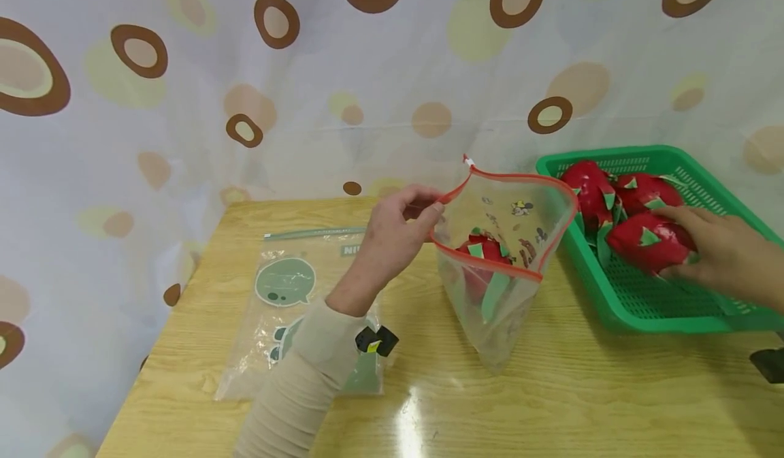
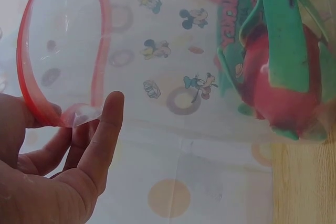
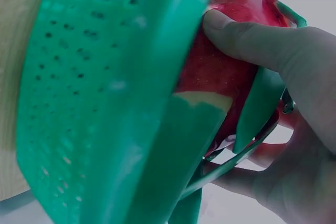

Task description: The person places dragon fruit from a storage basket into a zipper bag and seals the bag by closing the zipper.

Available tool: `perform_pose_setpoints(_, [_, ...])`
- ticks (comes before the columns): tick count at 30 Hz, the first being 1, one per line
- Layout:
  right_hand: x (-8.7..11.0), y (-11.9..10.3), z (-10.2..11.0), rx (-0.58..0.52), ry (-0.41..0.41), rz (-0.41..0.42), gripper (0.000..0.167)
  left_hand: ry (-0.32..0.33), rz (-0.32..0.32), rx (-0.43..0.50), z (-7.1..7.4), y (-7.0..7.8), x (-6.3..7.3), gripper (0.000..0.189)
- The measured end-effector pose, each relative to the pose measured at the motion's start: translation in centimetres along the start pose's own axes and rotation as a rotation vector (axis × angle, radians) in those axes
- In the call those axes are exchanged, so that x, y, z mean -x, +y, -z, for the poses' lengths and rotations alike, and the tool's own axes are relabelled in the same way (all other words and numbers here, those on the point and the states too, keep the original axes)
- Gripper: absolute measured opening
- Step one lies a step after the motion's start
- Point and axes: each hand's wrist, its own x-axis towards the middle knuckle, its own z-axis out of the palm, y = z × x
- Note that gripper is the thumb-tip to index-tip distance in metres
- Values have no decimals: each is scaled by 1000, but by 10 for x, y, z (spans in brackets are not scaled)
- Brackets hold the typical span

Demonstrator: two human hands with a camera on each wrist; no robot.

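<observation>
My left hand (image 1: 398, 233) pinches the red-edged rim of a clear zip bag (image 1: 514, 322), whose mouth gapes wide. Inside the bag sits one dragon fruit (image 1: 484, 250), red with green scales, also visible through the plastic in the left wrist view. My right hand (image 1: 729, 250) grips another dragon fruit (image 1: 649, 243) over the green basket (image 1: 658, 323). In the right wrist view the thumb lies across this red fruit (image 3: 226, 61), with the other fingers curled around its far side. Two more dragon fruits (image 1: 588, 192) lie at the back of the basket.
A flat clear zip bag (image 1: 260, 329) with green printed shapes lies on the wooden table (image 1: 441, 410), partly under my left forearm. Behind the table hangs a white curtain (image 1: 367, 70) with brown and yellow spots. The basket stands at the right, close to the upright bag.
</observation>
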Motion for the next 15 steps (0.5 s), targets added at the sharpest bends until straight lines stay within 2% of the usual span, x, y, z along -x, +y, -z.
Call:
perform_pose_setpoints(3, [-1,-4,4,-34,35,-2,99,-4,-1,3,-1,0,0,20])
perform_pose_setpoints(10, [-7,-15,16,-137,52,-44,95,-10,11,11,-3,0,1,22])
perform_pose_setpoints(15, [-11,-20,26,-213,57,-81,99,-21,9,31,-5,1,2,21])
